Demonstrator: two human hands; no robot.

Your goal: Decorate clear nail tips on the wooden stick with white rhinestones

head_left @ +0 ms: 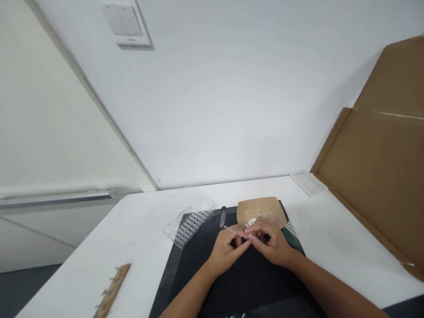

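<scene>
My left hand (228, 249) and my right hand (270, 243) meet over a black mat (195, 278), fingertips pinched close together. Between them is a thin, clear, knobbly strip (231, 229), its free end sticking out past my left fingers. Its exact kind is too small to tell. Just beyond the fingers, a small heap of white pieces (251, 221) rests on a tan sheet (280, 212), partly covered by my right hand. Thin clear slivers also show on that sheet. A dark, slender object (223, 216) lies left of it.
A clear plastic case (194, 224) with rows of pale nail-shaped pieces overlaps the mat's far left corner. A sheet of white dots (298, 229) lies right. A wooden bar with small pegs (114, 289) is at lower left. A shallow white tray (308, 183) stands near open cardboard (380, 176).
</scene>
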